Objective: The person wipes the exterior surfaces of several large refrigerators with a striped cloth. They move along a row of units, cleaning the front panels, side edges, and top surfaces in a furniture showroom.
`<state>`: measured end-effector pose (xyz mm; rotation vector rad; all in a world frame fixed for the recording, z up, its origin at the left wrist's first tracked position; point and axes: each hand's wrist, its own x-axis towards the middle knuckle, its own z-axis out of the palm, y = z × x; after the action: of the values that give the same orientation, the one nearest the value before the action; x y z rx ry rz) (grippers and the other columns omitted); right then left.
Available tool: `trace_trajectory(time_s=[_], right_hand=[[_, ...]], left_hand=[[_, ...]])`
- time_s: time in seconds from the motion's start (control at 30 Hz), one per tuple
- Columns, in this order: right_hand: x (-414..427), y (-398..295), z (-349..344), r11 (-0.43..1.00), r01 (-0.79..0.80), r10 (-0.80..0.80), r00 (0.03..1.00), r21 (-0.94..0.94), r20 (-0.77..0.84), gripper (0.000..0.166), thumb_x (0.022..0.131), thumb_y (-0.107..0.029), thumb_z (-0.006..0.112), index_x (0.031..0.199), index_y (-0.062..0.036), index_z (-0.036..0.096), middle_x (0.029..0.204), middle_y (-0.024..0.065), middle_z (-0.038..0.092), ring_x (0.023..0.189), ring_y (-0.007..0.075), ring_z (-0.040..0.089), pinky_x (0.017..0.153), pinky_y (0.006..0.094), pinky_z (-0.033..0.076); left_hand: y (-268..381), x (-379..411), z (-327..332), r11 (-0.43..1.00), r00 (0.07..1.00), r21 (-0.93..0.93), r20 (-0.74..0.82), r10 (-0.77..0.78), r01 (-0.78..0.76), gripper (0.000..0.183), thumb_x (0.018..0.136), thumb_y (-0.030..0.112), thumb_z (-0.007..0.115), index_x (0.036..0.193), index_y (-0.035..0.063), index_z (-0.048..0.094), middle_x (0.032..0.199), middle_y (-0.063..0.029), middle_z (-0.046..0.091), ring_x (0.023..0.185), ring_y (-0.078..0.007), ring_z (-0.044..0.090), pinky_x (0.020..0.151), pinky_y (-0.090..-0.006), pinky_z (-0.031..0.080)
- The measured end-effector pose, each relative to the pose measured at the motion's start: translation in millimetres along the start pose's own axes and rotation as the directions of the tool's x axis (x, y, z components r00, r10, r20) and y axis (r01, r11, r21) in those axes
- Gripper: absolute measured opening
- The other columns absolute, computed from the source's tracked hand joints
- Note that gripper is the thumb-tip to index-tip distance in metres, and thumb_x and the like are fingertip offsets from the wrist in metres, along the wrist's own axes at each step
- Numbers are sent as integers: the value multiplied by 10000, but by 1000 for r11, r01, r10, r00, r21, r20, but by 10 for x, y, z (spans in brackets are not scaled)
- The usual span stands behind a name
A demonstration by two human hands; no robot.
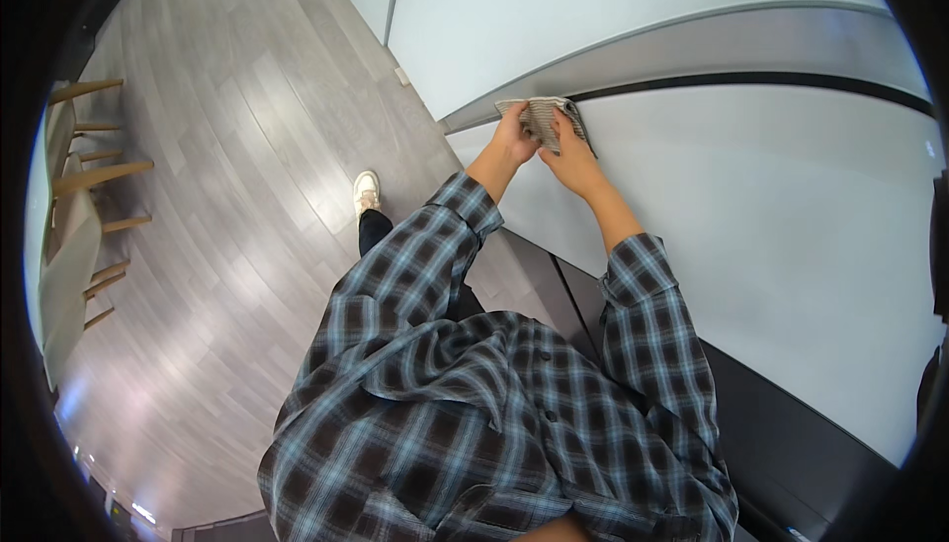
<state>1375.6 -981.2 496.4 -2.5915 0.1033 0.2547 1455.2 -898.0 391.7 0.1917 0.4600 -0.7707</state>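
A folded, striped brown-and-white cloth (540, 118) is held between my two hands over the far left end of a white countertop (741, 201). My left hand (513, 138) has the cloth's left side, with the thumb across its top. On the right side, my right hand (572, 153) grips the cloth with its fingers spread over the fabric. The underside of the cloth is hidden, so I cannot tell whether it touches the counter.
Behind the counter runs a grey backsplash strip (741, 45) with a black slot (726, 81), below white cabinet fronts (578, 1). Dark drawer fronts (778, 401) lie under the counter's near edge. Chairs with wooden legs (104, 175) stand at the left on a wood-plank floor (245, 194).
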Motion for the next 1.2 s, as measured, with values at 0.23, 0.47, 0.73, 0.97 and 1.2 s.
trace_trajectory(time_s=[0.23,0.47,0.73,0.97,1.2], right_hand=[[-90,-160,-8,986,-23,-25,959,-165,-284,795,883,-116,602,1517,-148,124,1207,233,611,1072,409,612,903,456,496],[-392,105,-124,957,-154,-2,845,-247,-534,432,892,-153,603,1290,-89,446,923,134,712,810,303,700,716,425,546],[-171,176,-166,982,189,-130,569,-24,-812,241,863,-86,628,1088,-33,557,853,157,691,694,280,695,616,379,549],[-157,-137,-450,933,342,-256,417,-110,-872,267,883,-58,600,1145,-17,562,852,142,692,705,244,697,632,333,550],[-320,-566,-876,872,489,-147,220,-21,-964,446,934,-46,509,1356,17,377,1022,165,668,894,215,673,779,323,528]], left_hand=[[-9,92,188,989,976,124,-212,-55,83,485,982,365,466,1336,35,427,1295,-137,453,1223,-270,451,1032,-474,418],[-312,-118,411,964,990,238,-102,-97,119,253,984,269,479,1104,63,565,986,-80,605,924,-222,608,863,-428,536],[-221,-248,604,930,977,303,18,212,-207,210,982,286,524,1029,82,545,919,-30,594,847,-151,569,812,-351,501],[-202,-486,952,800,865,328,222,450,-501,197,988,229,502,1079,56,476,1002,-52,550,916,-165,564,852,-360,513],[-251,-777,1265,822,788,277,541,295,-497,315,916,107,550,1173,20,390,1031,-104,502,972,-218,567,912,-396,514]])
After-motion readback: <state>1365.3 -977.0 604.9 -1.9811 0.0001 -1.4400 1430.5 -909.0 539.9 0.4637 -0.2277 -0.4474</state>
